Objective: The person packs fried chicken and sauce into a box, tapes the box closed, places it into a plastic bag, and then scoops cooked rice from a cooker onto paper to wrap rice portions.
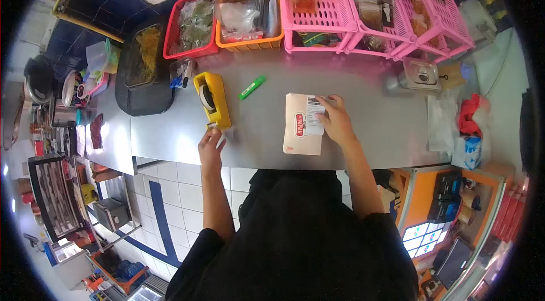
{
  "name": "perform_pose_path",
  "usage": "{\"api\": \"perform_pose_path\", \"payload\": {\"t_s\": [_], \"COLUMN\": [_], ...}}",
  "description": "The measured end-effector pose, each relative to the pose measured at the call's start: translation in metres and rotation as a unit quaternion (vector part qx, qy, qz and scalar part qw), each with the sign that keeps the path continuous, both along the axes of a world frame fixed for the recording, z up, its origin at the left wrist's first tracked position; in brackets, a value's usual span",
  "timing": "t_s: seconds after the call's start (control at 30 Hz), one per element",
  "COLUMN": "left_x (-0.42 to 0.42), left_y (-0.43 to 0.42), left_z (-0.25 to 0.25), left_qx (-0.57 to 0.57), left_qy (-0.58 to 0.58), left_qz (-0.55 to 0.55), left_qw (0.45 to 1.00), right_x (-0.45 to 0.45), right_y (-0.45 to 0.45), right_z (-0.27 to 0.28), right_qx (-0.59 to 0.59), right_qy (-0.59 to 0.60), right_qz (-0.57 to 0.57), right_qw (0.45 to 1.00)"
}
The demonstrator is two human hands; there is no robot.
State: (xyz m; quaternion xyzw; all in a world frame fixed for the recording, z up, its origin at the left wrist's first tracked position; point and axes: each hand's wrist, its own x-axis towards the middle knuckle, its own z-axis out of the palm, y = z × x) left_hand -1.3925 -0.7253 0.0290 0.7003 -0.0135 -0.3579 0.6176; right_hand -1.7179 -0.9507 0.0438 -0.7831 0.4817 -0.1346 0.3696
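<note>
My left hand (210,150) is at the front end of a yellow tape dispenser (220,102), fingertips pinched at the end of the tape (213,126) by the cutter. On the steel counter to the right lies a flat, pale cardboard package (294,145) with a red-and-white logo. A white printed slip (313,119) rests over its right part. My right hand (337,123) holds that slip against the package, with thumb and fingers on its right edge. Between dispenser and package, farther back, lies a green marker (252,87).
Along the back stand a red basket (166,45) of packets, an orange basket (250,46) and pink racks (318,20) with sachets. A black tray (139,109) sits at left. A lidded steel container (421,75) and plastic bags (443,125) are at right.
</note>
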Motion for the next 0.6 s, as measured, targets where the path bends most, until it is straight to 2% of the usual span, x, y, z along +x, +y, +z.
{"api": "perform_pose_path", "payload": {"t_s": [0.03,0.07,0.1,0.13,0.17,0.23,0.27,0.3,0.33,0.37,0.4,0.47,0.5,0.57,0.6], "left_x": [-0.004,-0.003,-0.004,-0.008,-0.015,-0.049,-0.062,-0.086,-0.107,-0.134,-0.146,-0.161,-0.159,-0.149,-0.15], "left_y": [-0.003,-0.004,-0.009,-0.008,-0.005,-0.022,-0.031,-0.049,-0.069,-0.113,-0.139,-0.18,-0.191,-0.206,-0.208], "left_z": [-0.005,-0.015,-0.021,-0.025,-0.027,-0.001,0.004,0.024,0.04,0.049,0.061,0.066,0.05,0.003,0.013], "left_qx": [0.125,0.129,0.226,0.313,0.314,0.355,0.278,0.204,0.157,0.003,0.023,0.041,0.04,0.175,0.174], "left_qy": [-0.113,-0.115,-0.306,-0.481,-0.483,-0.435,-0.408,-0.328,-0.331,-0.419,-0.377,-0.334,-0.338,-0.484,-0.488], "left_qz": [-0.016,-0.015,-0.044,-0.072,-0.071,-0.143,-0.203,-0.25,-0.329,-0.414,-0.462,-0.488,-0.487,-0.461,-0.46], "left_qw": [0.986,0.985,0.924,0.816,0.814,0.815,0.846,0.888,0.87,0.808,0.803,0.805,0.804,0.723,0.721], "right_x": [-0.002,-0.004,-0.006,-0.008,-0.008,-0.01,-0.011,-0.014,-0.016,-0.019,-0.018,-0.016,-0.016,-0.018,-0.019], "right_y": [-0.001,-0.001,-0.002,-0.001,-0.004,-0.006,-0.006,-0.006,-0.008,-0.01,-0.01,-0.013,-0.013,-0.012,-0.012], "right_z": [-0.004,-0.008,-0.008,-0.007,-0.006,-0.008,-0.009,-0.009,-0.008,-0.009,-0.008,-0.004,-0.006,-0.013,-0.013], "right_qx": [-0.01,-0.018,-0.014,-0.013,-0.015,-0.024,-0.029,-0.025,-0.028,-0.03,-0.029,0.016,0.012,-0.023,-0.025], "right_qy": [-0.009,-0.018,-0.019,-0.023,-0.03,-0.015,0.007,0.006,-0.004,-0.017,-0.021,0.017,0.013,0.013,0.009], "right_qz": [0.0,0.0,0.001,0.007,0.01,0.016,0.025,0.023,0.032,0.047,0.051,0.046,0.046,0.052,0.05], "right_qw": [1.0,1.0,1.0,1.0,0.999,0.999,0.999,0.999,0.999,0.998,0.998,0.999,0.999,0.998,0.998]}}
